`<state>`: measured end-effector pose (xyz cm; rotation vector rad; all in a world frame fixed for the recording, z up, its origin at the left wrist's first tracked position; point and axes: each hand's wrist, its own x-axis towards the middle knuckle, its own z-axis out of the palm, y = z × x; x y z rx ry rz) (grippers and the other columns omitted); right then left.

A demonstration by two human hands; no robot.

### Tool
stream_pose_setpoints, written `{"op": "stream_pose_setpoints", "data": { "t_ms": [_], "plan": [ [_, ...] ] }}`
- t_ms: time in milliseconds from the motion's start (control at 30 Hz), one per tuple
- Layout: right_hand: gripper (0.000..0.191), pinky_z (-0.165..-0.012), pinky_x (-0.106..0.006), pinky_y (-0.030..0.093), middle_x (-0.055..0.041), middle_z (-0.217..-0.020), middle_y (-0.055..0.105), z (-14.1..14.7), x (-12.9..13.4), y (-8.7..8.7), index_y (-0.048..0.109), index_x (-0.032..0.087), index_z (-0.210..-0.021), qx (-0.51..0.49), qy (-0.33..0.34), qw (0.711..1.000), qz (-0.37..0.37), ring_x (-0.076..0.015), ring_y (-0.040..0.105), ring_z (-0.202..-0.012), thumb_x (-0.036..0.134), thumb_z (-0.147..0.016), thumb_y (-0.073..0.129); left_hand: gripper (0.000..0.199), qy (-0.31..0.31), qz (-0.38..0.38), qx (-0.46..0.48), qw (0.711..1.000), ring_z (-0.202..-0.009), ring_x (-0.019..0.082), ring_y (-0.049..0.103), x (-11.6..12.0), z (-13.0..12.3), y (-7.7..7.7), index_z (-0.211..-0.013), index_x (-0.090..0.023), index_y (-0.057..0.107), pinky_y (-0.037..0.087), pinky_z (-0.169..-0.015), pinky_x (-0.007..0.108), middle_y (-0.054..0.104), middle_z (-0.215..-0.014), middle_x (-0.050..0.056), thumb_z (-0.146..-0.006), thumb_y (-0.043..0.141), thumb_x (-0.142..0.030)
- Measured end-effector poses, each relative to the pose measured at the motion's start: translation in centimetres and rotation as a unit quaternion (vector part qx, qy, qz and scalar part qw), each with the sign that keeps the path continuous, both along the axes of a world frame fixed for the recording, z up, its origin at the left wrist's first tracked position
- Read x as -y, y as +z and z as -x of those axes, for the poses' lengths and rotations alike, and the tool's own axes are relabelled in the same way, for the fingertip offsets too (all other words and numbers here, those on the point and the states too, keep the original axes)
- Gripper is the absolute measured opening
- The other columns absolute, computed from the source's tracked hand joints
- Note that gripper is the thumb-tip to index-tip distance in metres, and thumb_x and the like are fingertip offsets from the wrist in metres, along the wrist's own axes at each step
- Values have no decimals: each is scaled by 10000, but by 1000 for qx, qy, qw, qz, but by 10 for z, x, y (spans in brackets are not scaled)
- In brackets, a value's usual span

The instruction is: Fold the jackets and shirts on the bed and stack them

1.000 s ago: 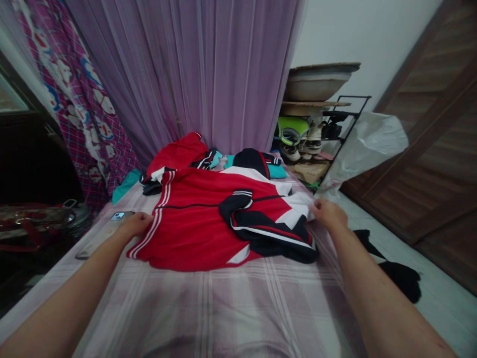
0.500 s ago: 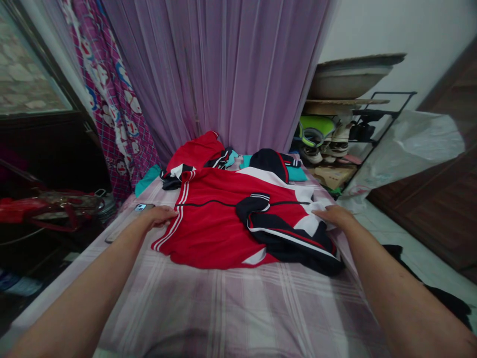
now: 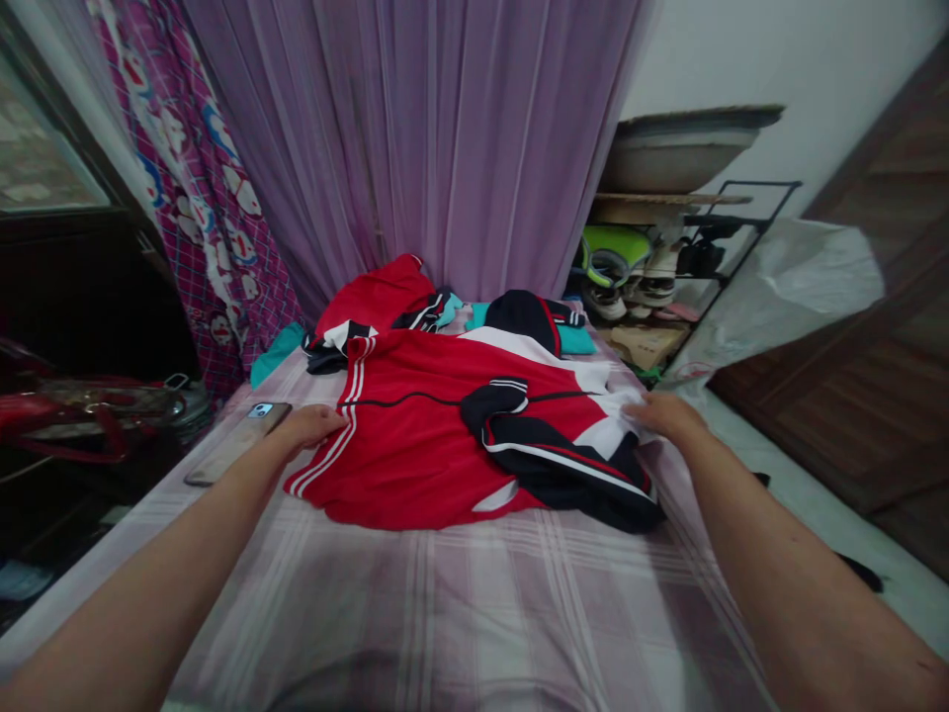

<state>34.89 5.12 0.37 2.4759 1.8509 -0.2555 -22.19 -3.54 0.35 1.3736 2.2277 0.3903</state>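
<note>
Left hand (image 3: 315,425) is pinching the white-striped hem of a red jacket (image 3: 407,455) between the thumb and fingers, close to the end of the dark zipper. Just beside this hand, to its left, a phone (image 3: 235,445) is lying with its camera side up, and the forearm is passing over a part of it. Farther back, a turquoise cloth (image 3: 276,356) is resting near the patterned curtain (image 3: 215,218). The jacket itself is lying spread across the middle of the checked sheet (image 3: 386,593), with its hem pointing to the left and its collar to the right. Behind it, a red garment (image 3: 375,297) is sitting in a loose heap. On the front of the jacket, one dark sleeve (image 3: 567,455) is lying folded, its striped cuff reaching toward the centre. Beyond the jacket, a dark garment (image 3: 519,318) is lying over something turquoise. At the right end, the right hand (image 3: 663,415) is gripping the white collar part. Past this hand, a rack (image 3: 763,227) is holding shoes, and a whitish plastic bag (image 3: 801,277) is hanging beside it.
</note>
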Motion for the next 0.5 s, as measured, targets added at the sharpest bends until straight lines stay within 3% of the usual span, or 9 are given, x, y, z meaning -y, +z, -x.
{"op": "stream_pose_setpoints", "data": {
  "t_ms": [133,233,300,400,500],
  "plan": [
    [466,-871,-404,514,-183,-1303,645,-9,11,5,680,162,-1227,20,-26,999,-9,-337,625,-1166,437,-903,491,313,4,-38,-89,995,-621,197,585,3,33,0,-676,-227,534,421,-555,285,583,-591,3,-692,570,-538],
    [433,-868,-393,519,-186,-1271,663,-7,19,-5,709,149,-1163,25,5,999,47,-329,634,-1150,405,-835,589,286,-30,-1,-121,992,-712,240,654,9,52,-6,-682,-230,563,472,-632,307,643,-641,19,-634,598,-510],
    [439,-866,-399,521,-177,-1256,673,-6,20,-11,708,167,-1163,25,16,998,63,-326,643,-1133,407,-807,616,339,-28,42,-97,994,-728,258,684,12,56,-12,-791,-224,616,500,-650,316,668,-658,20,-605,610,-507],
    [566,-893,-400,515,-166,-1279,664,-7,10,-9,639,180,-1291,20,23,999,33,-324,648,-1127,388,-765,660,517,-32,70,-61,995,-756,276,714,9,57,-15,-982,-194,656,529,-670,326,714,-720,41,-596,610,-533],
    [657,-947,-364,496,-146,-1353,624,-3,-11,3,541,182,-1409,5,67,997,-22,-294,625,-1177,320,-775,648,532,-61,19,-96,993,-884,288,724,-5,56,-11,-966,-185,698,539,-774,327,761,-874,89,-622,612,-580]
  ]
}}
